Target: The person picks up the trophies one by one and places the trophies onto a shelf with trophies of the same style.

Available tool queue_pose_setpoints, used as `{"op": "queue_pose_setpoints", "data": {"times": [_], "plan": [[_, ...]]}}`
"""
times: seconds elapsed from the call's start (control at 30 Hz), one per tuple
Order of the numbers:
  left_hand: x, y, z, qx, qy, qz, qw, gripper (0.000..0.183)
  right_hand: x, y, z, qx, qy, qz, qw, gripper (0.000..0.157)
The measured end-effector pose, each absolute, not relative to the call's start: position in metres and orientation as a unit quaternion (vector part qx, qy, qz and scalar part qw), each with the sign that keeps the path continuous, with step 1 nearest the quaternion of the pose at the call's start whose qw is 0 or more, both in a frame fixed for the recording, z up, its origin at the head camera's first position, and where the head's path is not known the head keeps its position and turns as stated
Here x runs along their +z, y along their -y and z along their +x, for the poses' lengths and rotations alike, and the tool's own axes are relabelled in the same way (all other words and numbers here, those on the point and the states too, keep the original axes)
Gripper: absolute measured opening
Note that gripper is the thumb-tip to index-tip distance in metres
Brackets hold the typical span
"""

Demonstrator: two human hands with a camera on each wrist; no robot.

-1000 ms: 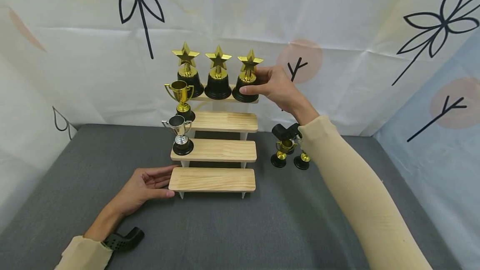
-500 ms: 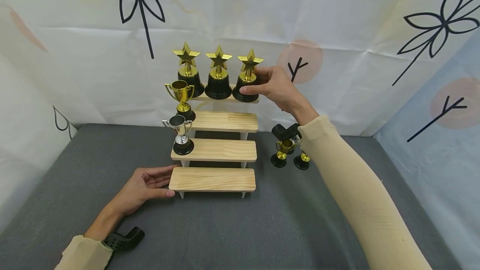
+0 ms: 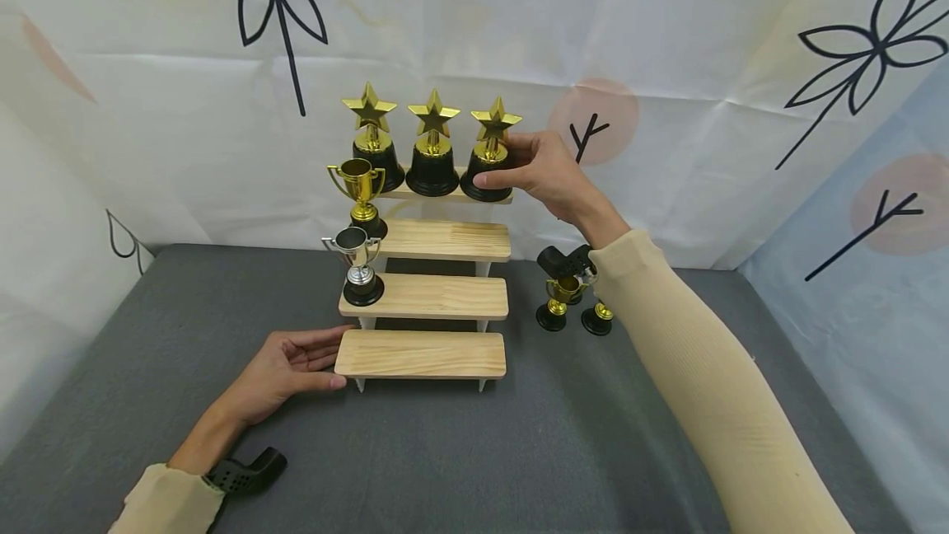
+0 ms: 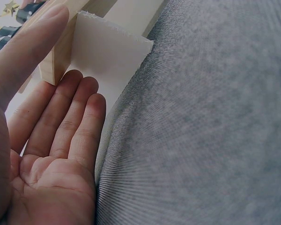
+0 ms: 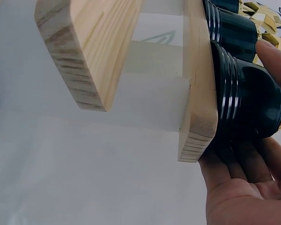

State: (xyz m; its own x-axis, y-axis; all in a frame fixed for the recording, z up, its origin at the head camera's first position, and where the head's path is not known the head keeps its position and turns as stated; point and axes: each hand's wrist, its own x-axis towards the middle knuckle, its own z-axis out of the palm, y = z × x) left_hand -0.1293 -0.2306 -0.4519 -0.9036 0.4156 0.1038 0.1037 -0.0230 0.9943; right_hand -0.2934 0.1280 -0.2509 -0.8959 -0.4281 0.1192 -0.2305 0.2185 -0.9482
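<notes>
At the right end of the top shelf stands a gold star trophy (image 3: 490, 156) on a black base. My right hand (image 3: 554, 174) grips that base, thumb in front and fingers behind it; in the right wrist view the black base (image 5: 257, 101) sits against the shelf board (image 5: 202, 112). Low on the left, my left hand (image 3: 270, 377) rests at the left end of the bottom step of the wooden stand (image 3: 421, 355). Its fingers (image 4: 65, 112) lie fairly straight along the white side panel (image 4: 103, 54), with the thumb beside the board's edge.
Two more star trophies (image 3: 432, 163) share the top shelf. A gold cup (image 3: 358, 182) and a silver cup (image 3: 356, 251) stand at the left ends of the two shelves below. More small gold cups (image 3: 556, 306) are on the grey table (image 3: 415, 460), partly behind the right sleeve.
</notes>
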Motion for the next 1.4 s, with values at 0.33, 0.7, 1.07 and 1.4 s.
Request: {"op": "queue_pose_setpoints", "data": {"times": [0.33,0.7,1.07,1.4], "plan": [[-0.452,0.231,-0.129,0.690,-0.688,0.193,0.115,0.071,-0.252,-0.129,-0.292,-0.588,-0.780,-0.199,0.083,0.079],[-0.451,0.231,-0.129,0.684,-0.696,0.192,0.107,0.069,-0.254,-0.131,-0.292,-0.612,-0.759,-0.207,0.082,0.068],[-0.449,0.230,-0.129,0.680,-0.700,0.190,0.104,0.067,-0.253,-0.141,-0.287,-0.629,-0.747,-0.200,0.076,0.072],[-0.451,0.230,-0.129,0.683,-0.698,0.189,0.105,0.067,-0.254,-0.155,-0.278,-0.640,-0.739,-0.204,0.062,0.063]]}}
